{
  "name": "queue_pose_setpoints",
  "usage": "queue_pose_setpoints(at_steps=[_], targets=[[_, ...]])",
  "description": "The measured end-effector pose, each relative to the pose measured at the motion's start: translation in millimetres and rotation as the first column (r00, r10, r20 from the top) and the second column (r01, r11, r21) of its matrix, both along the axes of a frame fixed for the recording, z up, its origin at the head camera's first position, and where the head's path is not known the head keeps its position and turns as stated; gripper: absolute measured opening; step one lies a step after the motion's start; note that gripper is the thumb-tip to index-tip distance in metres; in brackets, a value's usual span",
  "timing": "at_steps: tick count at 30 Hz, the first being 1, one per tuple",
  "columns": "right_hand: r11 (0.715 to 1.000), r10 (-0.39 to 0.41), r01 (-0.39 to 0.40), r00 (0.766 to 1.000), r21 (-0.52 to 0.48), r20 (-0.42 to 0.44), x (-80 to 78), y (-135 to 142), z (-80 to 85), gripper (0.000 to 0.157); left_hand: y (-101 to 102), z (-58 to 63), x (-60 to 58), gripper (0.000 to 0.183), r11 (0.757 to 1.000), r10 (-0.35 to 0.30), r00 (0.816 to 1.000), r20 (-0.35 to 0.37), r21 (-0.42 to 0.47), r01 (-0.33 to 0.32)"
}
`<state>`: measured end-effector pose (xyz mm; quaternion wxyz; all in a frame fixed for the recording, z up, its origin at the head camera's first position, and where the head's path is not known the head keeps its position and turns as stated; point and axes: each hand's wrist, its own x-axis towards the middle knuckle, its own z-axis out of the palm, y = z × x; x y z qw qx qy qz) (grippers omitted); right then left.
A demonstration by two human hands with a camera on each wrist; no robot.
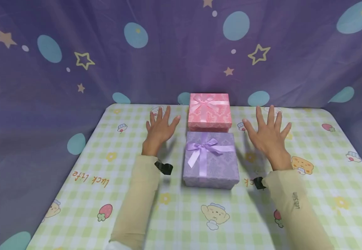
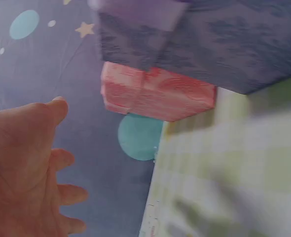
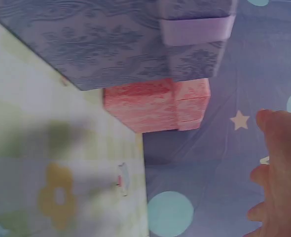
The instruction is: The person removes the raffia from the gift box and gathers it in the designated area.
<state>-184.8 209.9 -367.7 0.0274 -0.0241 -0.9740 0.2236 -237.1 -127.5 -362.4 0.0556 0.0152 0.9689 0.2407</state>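
Observation:
A purple gift box [image 1: 212, 166] with a lilac ribbon bow stands in the middle of the table. Right behind it is a pink gift box [image 1: 210, 114] with a pale pink bow; both lids are on. My left hand [image 1: 159, 131] is spread to the left of the boxes, fingers straight and apart, holding nothing. To their right my right hand [image 1: 269, 139] is spread the same way, also holding nothing. Both wrist views show the purple box [image 2: 224, 44] near the camera and the pink box [image 3: 150, 106] beyond it, with a gap between each hand and the boxes.
A green and white checked cloth [image 1: 84, 208] with printed cartoon figures covers the table. Behind the table's far edge hangs a purple curtain [image 1: 174, 69] with stars and blue ovals. Black straps [image 1: 164, 168] sit at the cuffs of the beige sleeves [image 1: 137, 205].

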Motion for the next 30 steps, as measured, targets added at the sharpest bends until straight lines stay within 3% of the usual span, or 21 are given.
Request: queue_pose_setpoints(at_steps=[8,13,16,21,23,26,30], targets=[[0.990,0.042,-0.043,0.999,-0.132,-0.014,-16.3,-5,18.9,0.081,-2,20.8,-17.4,0.067,0.982,-0.087,0.995,0.043,0.171,0.079],[0.947,0.120,-0.111,0.993,-0.301,0.013,-29.0,-8,24.5,0.083,0,26.4,-28.0,0.066,0.940,-0.101,0.987,0.129,0.338,0.052],[0.915,0.134,-0.122,0.991,-0.385,0.005,-37.2,-10,25.0,0.086,1,24.1,-34.7,0.060,0.862,-0.100,0.974,0.202,0.507,-0.016],[0.847,0.101,-0.085,0.995,-0.524,0.003,-51.0,-16,21.3,0.085,3,15.7,-45.3,0.051,0.682,-0.108,0.946,0.306,0.715,-0.153],[0.821,0.086,-0.057,0.996,-0.568,0.024,-56.2,-18,19.1,0.083,4,12.0,-49.4,0.051,0.643,-0.111,0.937,0.333,0.743,-0.187],[0.766,0.083,-0.021,0.994,-0.643,0.066,-63.5,-20,15.8,0.077,7,7.5,-54.6,0.051,0.605,-0.113,0.923,0.367,0.762,-0.229],[0.683,0.122,0.028,0.981,-0.730,0.153,-71.2,-23,12.7,0.069,14,4.1,-59.4,0.048,0.594,-0.124,0.912,0.391,0.765,-0.248]])
